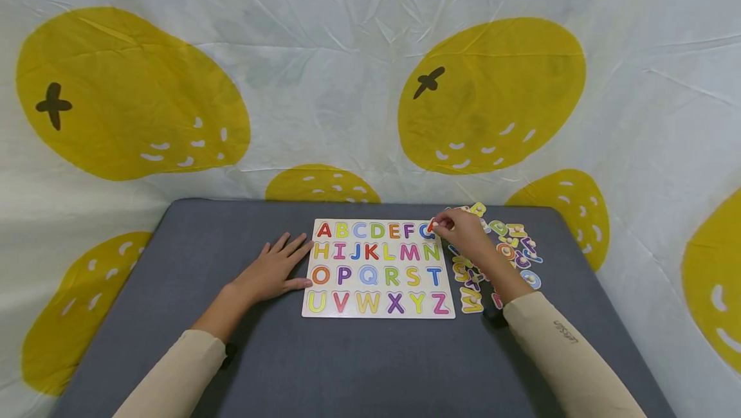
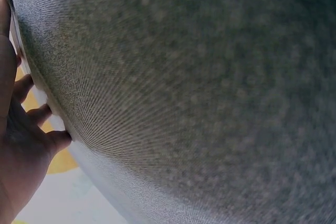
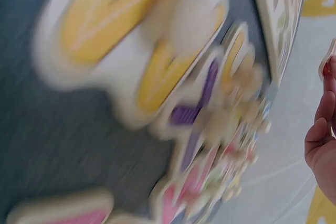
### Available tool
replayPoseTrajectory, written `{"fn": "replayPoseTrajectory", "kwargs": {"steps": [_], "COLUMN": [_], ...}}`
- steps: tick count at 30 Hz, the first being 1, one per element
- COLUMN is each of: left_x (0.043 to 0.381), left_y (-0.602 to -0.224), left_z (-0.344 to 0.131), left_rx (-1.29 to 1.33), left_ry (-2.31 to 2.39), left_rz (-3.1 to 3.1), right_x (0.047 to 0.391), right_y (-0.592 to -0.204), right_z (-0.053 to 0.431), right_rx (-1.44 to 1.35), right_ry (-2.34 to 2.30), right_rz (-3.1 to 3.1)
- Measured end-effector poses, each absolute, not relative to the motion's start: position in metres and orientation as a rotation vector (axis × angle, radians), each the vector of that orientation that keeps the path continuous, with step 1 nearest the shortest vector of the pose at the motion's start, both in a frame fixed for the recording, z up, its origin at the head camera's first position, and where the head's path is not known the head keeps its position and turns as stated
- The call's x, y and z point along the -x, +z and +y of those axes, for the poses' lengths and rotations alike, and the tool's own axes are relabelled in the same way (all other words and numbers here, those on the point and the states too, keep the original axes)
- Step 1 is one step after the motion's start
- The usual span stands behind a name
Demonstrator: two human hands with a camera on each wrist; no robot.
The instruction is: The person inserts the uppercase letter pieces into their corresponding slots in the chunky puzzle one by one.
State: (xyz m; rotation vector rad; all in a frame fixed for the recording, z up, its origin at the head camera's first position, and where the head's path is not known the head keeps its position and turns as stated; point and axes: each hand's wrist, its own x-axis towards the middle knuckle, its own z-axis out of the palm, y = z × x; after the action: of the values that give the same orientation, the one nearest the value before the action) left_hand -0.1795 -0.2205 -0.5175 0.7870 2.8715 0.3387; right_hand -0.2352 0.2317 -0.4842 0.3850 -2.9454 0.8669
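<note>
A white alphabet puzzle board (image 1: pixel 379 305) with coloured letters A to Z lies flat on the table. My left hand (image 1: pixel 272 274) rests beside it with fingers spread, index fingertip and thumb right at the board's left edge. The left wrist view catches that hand (image 2: pixel 26 145) along its border, mostly against the grey cloth. Over the board's top right corner, near the G, my right hand (image 1: pixel 463 231) pinches a red letter piece (image 1: pixel 431 226). Fingers hide most of that piece. In the right wrist view the right hand (image 3: pixel 325 140) is raised above the loose pieces.
Several loose knobbed letter pieces lie right of the board, partly under my right forearm, including a yellow W (image 1: pixel 471 300), an orange O (image 1: pixel 506 251) and a green D (image 1: pixel 497 228). Grey cloth covers the table (image 1: pixel 370 366). A fruit-patterned curtain (image 1: pixel 324 83) hangs behind.
</note>
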Motion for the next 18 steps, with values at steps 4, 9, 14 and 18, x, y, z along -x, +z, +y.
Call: {"fn": "replayPoseTrajectory", "kwargs": {"steps": [4,9,14,18], "left_x": [0.179,0.180,0.180,0.179], "left_y": [-0.518,-0.515,-0.518,-0.519], "left_z": [-0.221,-0.220,-0.219,-0.220], "left_rx": [-0.789,-0.796,-0.796,-0.790], "left_ry": [0.349,0.363,0.361,0.357], "left_rz": [2.878,2.881,2.875,2.877], "right_x": [0.238,0.242,0.246,0.248], "right_y": [-0.485,-0.483,-0.483,-0.483], "right_z": [0.213,0.191,0.165,0.142], "right_rx": [-0.441,-0.511,-0.574,-0.622], "right_ry": [0.907,0.930,0.940,0.945], "right_rz": [-2.943,-2.957,-2.974,-2.980]}}
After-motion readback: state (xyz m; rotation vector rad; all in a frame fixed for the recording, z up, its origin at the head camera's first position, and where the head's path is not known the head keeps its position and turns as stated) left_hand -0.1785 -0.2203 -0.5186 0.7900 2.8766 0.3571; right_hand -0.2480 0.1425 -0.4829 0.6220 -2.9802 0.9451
